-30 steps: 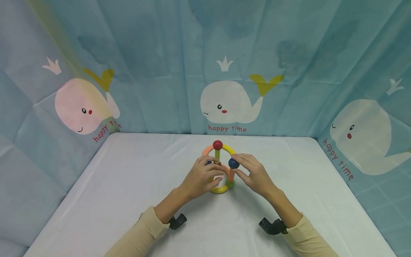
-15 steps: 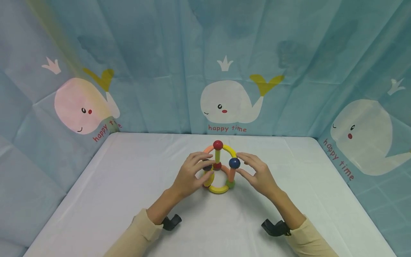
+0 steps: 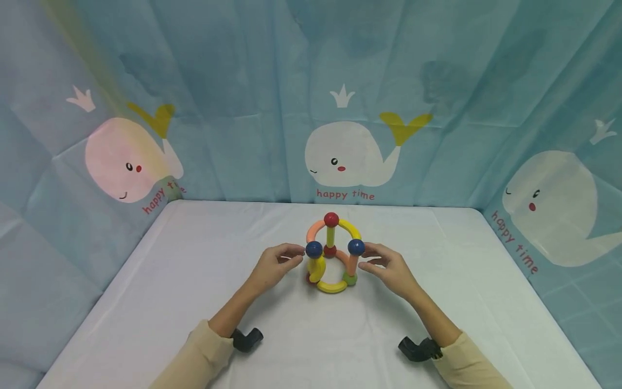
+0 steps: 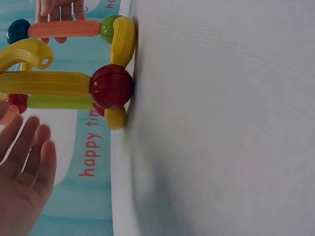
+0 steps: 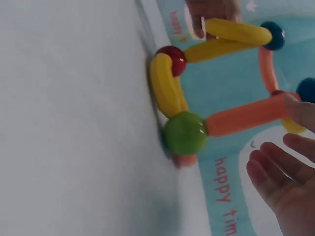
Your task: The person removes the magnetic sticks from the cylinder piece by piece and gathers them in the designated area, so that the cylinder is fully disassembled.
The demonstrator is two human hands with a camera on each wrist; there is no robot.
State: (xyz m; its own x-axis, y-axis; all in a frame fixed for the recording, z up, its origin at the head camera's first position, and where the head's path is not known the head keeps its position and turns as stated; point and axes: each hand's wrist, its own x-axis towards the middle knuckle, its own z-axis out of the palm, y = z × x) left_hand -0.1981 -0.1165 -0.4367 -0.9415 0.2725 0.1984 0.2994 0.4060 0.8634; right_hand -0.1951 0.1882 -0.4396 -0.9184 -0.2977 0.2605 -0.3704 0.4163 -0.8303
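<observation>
A frame of magnetic rods and balls (image 3: 332, 287) stands on the white table. Its top carries a red ball (image 3: 331, 219) at the back and two blue balls, left (image 3: 313, 249) and right (image 3: 356, 247). From the left blue ball a yellow curved rod (image 3: 318, 268) hangs downward, its lower end free. My left hand (image 3: 272, 267) is beside that ball, fingers loosely extended, fingertips at or very near it. On the other side my right hand (image 3: 391, 270) has its fingers by the right blue ball and its thumb near the upright coral rod (image 5: 251, 115); contact is unclear.
The white table (image 3: 194, 259) stretches around the frame. Behind it hangs a blue curtain (image 3: 233, 151) printed with whales. A black curved fitting sits at each wrist, left (image 3: 248, 340) and right (image 3: 419, 349).
My left hand has drawn back leftward from over the frame, uncovering the left blue ball and the hanging yellow curved rod. My right hand has shifted slightly right, away from its blue ball.
</observation>
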